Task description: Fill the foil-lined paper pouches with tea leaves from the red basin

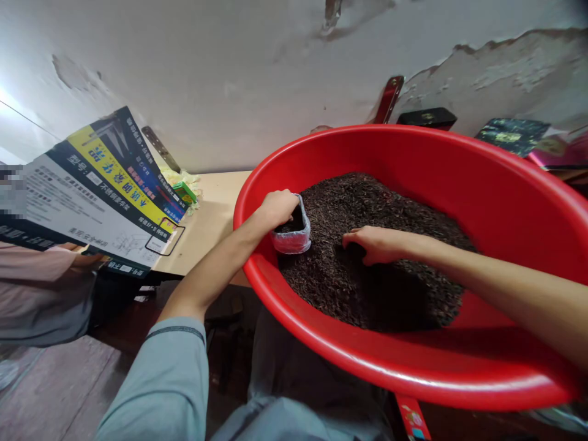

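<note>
A large red plastic tub (316,343) holds a heap of dark, dried, leaf-like shreds (358,202), resembling loose tea. At its left inner side, my left hand (279,207) is closed on the rim of a small squarish clear plastic bag (294,244). The bag stands upright with its mouth spread, and dark material shows inside. My right hand (374,244) is at the middle of the heap, palm down, with its fingers curled around some of the dark leaves. Its fingertips are partly hidden in shadow.
Behind the tub's left side is a pale wooden tabletop (220,190) with a small green box (184,192). A large printed cardboard sheet (101,190) stands at left, beside another person (46,294). Dark boxes (427,117) lie behind the tub by the peeling wall (257,79).
</note>
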### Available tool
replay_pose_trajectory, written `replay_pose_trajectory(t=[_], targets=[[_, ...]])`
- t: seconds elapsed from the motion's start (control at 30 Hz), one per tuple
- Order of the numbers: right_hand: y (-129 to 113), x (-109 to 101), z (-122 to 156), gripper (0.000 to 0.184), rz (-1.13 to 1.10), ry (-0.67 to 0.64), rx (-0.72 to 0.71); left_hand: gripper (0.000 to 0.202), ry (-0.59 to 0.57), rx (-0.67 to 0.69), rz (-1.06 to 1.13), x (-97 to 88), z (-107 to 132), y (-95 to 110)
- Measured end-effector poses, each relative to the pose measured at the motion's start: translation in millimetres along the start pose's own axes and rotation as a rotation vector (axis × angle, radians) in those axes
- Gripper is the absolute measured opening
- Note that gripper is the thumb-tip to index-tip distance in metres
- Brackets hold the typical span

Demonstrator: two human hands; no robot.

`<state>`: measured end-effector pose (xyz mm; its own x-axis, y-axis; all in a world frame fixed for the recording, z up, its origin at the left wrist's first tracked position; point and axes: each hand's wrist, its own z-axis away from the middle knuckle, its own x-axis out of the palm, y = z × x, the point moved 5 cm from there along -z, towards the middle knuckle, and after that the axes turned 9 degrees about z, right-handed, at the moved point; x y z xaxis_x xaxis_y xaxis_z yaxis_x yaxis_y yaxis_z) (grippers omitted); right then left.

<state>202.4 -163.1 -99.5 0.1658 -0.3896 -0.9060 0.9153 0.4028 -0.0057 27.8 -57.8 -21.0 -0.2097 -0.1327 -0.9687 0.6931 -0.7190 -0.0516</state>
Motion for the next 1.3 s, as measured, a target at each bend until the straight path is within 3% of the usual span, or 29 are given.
replay_pose_trajectory(t=[0.17,0.27,0.4,0.5,0.6,0.73,0.83,0.97,1.03,1.1,1.13,1.17,1.23,1.3], targets=[[7.0,-4.6,-0.6,0.044,-0.072,0.094,-0.001,0.024,0.116,-0.040,0.027,-5.8,-3.1,-4.4],[0.3,-15.3,0.6,0.037,-0.094,0.160,-0.005,0.024,0.255,-0.090,0.145,-17.1,0.1,-17.9],[-11.4,-63.2,-2.6,0.031,-0.182,0.348,-0.039,0.024,0.456,-0.205,0.359,-25.7,1.7,-50.4],[-24.7,-111.1,-15.6,0.033,-0.222,0.488,-0.064,0.026,0.499,-0.234,0.425,-20.3,-4.2,-68.6],[-44.7,-143.8,-41.8,0.032,-0.194,0.485,-0.069,0.024,0.504,-0.257,0.471,-13.3,-8.5,-78.2],[-70.1,-162.3,-71.4,0.029,-0.145,0.483,-0.131,0.025,0.537,-0.304,0.465,-13.4,-5.5,-79.9],[-70.5,-164.5,-68.8,0.025,-0.148,0.542,-0.136,0.029,0.558,-0.314,0.431,-20.1,0.8,-73.2],[-41.4,-144.4,-30.9,0.022,-0.227,0.632,-0.084,0.028,0.506,-0.192,0.389,-27.0,6.2,-53.2],[-16.7,-116.8,-10.2,0.032,-0.247,0.561,0.004,0.020,0.266,-0.004,0.451,-18.3,2.4,-35.9],[6.5,-79.1,5.2,0.059,-0.238,0.395,0.076,0.016,-0.054,0.173,0.474,-3.0,0.6,-18.0],[15.8,-58.9,10.6,0.076,-0.210,0.302,0.099,0.018,-0.149,0.213,0.436,2.6,0.3,-12.5],[24.3,-39.6,14.5,0.092,-0.177,0.219,0.141,0.020,-0.176,0.218,0.363,5.5,-0.7,-9.9],[36.9,-6.7,17.8,0.111,-0.109,0.071,0.251,0.022,-0.067,0.151,0.167,3.1,-4.3,-10.3],[40.3,12.9,16.0,0.109,-0.055,-0.023,0.310,0.022,0.052,0.081,0.006,-2.2,-6.0,-11.3]])
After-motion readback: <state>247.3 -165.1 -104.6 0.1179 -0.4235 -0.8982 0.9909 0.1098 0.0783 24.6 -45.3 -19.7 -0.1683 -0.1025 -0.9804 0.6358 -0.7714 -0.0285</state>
